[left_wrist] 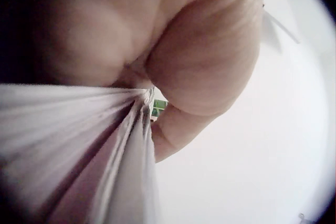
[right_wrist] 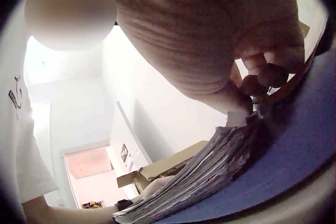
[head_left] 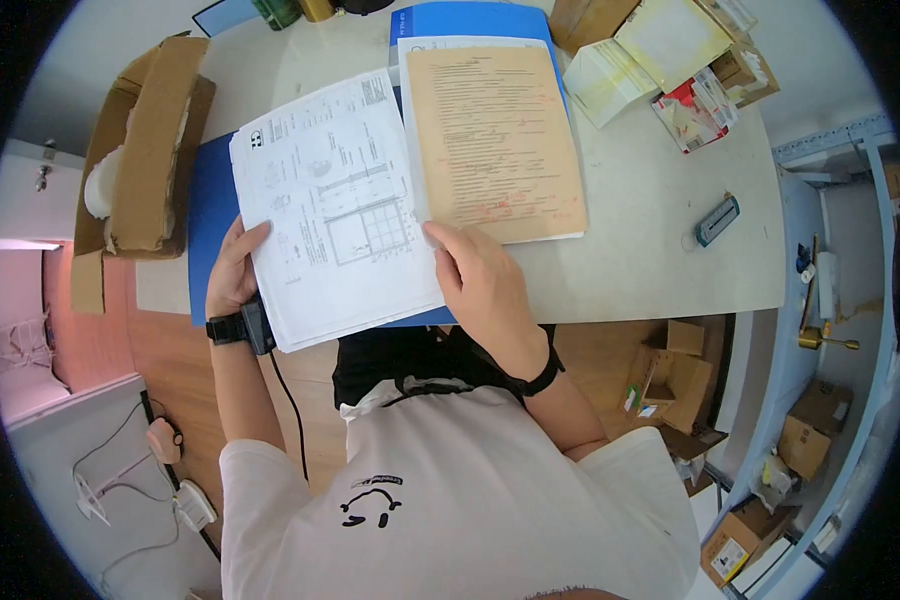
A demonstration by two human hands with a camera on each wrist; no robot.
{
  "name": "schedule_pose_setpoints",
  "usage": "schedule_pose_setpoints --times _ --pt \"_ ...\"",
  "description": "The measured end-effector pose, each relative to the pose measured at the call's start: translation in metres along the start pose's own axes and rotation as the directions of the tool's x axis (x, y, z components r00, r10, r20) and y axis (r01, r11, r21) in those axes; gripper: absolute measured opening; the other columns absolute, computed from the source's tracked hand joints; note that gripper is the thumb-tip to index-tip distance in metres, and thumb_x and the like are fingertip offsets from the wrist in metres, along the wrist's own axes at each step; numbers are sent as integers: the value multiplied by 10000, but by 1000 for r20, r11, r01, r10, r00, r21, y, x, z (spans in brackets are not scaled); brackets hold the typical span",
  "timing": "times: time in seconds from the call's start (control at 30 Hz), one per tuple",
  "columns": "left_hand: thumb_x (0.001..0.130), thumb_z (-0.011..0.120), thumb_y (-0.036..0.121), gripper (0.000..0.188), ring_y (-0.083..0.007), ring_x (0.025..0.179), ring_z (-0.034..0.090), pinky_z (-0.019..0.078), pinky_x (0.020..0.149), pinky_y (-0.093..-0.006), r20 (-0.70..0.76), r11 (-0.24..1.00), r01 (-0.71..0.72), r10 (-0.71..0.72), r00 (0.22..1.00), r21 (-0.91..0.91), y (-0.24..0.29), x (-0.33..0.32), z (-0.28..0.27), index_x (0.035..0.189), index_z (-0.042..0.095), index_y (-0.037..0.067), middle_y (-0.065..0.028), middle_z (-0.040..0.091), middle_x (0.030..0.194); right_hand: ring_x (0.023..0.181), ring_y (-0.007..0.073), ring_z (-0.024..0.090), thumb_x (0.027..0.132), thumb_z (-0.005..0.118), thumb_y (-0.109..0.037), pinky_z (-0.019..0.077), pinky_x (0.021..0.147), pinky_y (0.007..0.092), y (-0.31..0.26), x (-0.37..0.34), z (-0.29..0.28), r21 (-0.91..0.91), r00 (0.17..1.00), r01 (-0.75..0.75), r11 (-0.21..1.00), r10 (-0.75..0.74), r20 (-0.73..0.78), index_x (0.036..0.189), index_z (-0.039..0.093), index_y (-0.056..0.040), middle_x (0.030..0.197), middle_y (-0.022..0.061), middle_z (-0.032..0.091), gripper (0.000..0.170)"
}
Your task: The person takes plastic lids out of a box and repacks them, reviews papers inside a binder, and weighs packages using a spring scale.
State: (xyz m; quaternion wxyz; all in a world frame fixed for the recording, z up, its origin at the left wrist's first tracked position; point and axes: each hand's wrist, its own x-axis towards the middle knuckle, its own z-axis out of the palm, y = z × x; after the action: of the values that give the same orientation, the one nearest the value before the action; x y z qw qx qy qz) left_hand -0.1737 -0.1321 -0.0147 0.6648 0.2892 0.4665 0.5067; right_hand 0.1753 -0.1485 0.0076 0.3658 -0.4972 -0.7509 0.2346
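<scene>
L hand (head_left: 234,268) & R hand (head_left: 492,300) on paper stack (head_left: 320,240), per my remote feed.
I see L gripping left edge, thumb on top; R pinches right edge. Stack's over blue folder (head_left: 208,200), tan sheet (head_left: 495,140) just beside on R, white table (head_left: 660,250) below.

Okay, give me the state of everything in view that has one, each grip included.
White paper stack, held, drawing side up
Left grip, holding the stack's left edge
Right grip, holding the stack's right edge
Tan sheet, flat, printed side up, red-marked
Desk carton, open
Floor carton, open
</scene>
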Motion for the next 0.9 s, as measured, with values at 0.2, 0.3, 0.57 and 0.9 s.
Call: schedule_pose_setpoints --times 0.2,0.3,0.57,0.9 --pt "948 629 58 563 -278 1183 633 553 991 -388 -111 1000 -2 5 994 31 3 -10 -4 1418 363 -102 -229 563 1363 777 358 624 875 622 -20 507 683 463 4 -2 -9 -41 997 -42 998 45 63 1175 637 -62 859 176 611 303" --pt "950 634 64 551 -273 1178 635 552 990 -390 -99 999 2 2 995 32 4 -9 -16 1411 378 -98 -223 580 1345 799 362 621 886 597 10 505 691 438 6 -2 -12 -83 986 -84 993 94 136 1161 666 -53 849 162 602 290" --pt "947 662 99 587 -263 1168 638 536 1001 -388 -61 993 114 -112 992 40 8 -6 -32 1420 375 -96 -212 581 1350 827 395 644 947 640 -196 519 721 480 -4 -10 -3 -15 983 -126 992 127 130 1062 647 -18 875 198 653 213" --pt "962 671 153 611 -251 1179 627 529 998 -373 -70 991 61 -53 996 119 6 -10 -30 1443 372 -77 -198 576 1356 708 377 628 927 692 -221 491 630 469 -28 -26 12 130 957 -216 968 184 223 944 530 -7 801 191 648 268"
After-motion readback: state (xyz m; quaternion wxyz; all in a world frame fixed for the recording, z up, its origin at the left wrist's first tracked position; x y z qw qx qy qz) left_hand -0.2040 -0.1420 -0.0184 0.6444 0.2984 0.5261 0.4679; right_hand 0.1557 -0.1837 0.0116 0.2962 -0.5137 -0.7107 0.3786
